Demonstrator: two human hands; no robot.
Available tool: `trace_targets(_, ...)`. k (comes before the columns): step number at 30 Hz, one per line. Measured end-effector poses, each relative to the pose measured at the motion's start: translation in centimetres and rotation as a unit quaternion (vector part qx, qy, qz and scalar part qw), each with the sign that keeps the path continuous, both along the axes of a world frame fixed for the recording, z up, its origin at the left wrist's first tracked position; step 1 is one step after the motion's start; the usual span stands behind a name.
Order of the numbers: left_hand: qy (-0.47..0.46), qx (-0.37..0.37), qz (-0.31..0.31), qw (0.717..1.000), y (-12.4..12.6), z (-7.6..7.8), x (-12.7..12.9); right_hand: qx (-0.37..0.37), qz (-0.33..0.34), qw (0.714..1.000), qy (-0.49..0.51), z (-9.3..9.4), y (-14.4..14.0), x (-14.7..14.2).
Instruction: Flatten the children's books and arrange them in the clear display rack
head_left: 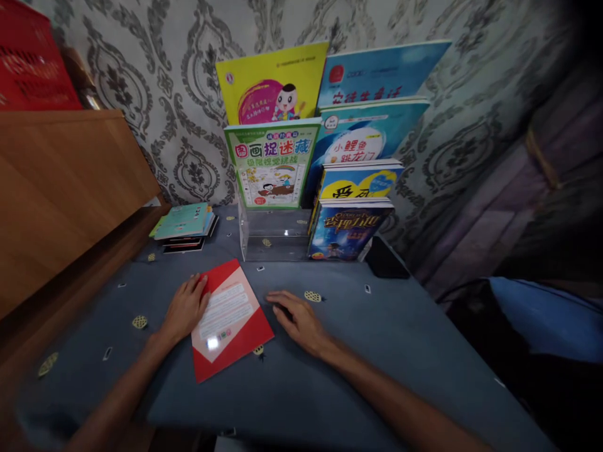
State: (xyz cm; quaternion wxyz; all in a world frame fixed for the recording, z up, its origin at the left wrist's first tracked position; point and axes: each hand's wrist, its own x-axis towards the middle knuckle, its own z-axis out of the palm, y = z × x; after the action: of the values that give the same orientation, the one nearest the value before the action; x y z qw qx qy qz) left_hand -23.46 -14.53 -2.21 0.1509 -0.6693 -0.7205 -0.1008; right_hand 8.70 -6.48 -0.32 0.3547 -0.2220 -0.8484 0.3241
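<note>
A thin red-and-white book [230, 314] lies tilted on the dark blue tablecloth, a block of print on its upper face. My left hand [186, 306] rests on its left edge, fingers stretched over the cover. To the right of the book, my right hand [300, 320] hovers over or lies on the cloth, holding nothing, thumb and fingers apart. Behind both hands stands a clear tiered book rack [276, 248]. It bears a green picture book [274, 166], a yellow book [273, 81] and several blue ones, with a dark blue book [346, 229] in front.
A small stack of books [184, 227] lies at the back left beside a wooden cabinet [66, 201]. A black phone-like slab [387, 257] lies right of the rack. Patterned wallpaper [188, 75] is behind; a curtain [494, 188] hangs at the right.
</note>
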Motion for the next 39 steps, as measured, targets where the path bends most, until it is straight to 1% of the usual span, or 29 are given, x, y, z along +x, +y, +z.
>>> trace_targets(4, -0.025, 0.000, -0.058, 0.998, 0.1, -0.1, 2.9, 0.021, -0.007, 1.000, 0.005, -0.2, 0.1, 0.0)
trace_targets(9, -0.044, -0.007, -0.123, 0.991, 1.6, -0.1, 6.2, 0.071, -0.033, 0.997, 0.010, -0.6, 0.4, 0.2)
trace_targets(15, -0.064, -0.005, -0.180, 0.982, 3.9, 0.1, 9.8, 0.141, -0.061, 0.988, -0.034, -0.9, 1.1, 1.3)
trace_targets(19, -0.087, -0.001, -0.212, 0.973, 4.6, 0.5, 11.5, 0.153, -0.060, 0.983, -0.081, -0.6, 1.5, 1.4)
trace_targets(22, -0.105, 0.017, -0.236, 0.966, 4.5, 1.0, 12.1, 0.157, -0.031, 0.977, -0.140, -0.4, 1.5, 0.7)
trace_targets(25, -0.101, 0.036, -0.239, 0.965, 4.2, 1.6, 12.3, 0.147, 0.002, 0.968, -0.204, -0.1, 1.8, -0.4)
trace_targets(27, -0.092, 0.042, -0.236, 0.966, 4.1, 1.9, 12.4, 0.133, 0.009, 0.961, -0.241, 0.0, 2.0, -1.1)
trace_targets(29, -0.084, 0.040, -0.230, 0.969, 4.0, 2.0, 12.4, 0.121, 0.008, 0.957, -0.262, 0.1, 2.2, -1.5)
trace_targets(32, -0.076, 0.031, -0.216, 0.973, 4.1, 1.9, 12.4, 0.113, 0.002, 0.957, -0.269, 0.2, 2.3, -1.6)
trace_targets(35, -0.077, 0.023, -0.213, 0.974, 4.1, 1.9, 12.5, 0.111, -0.019, 0.954, -0.277, 0.3, 2.3, -0.8)
trace_targets(39, -0.085, 0.014, -0.205, 0.975, 4.0, 2.0, 12.5, 0.106, -0.058, 0.949, -0.291, 0.4, 2.6, 0.8)
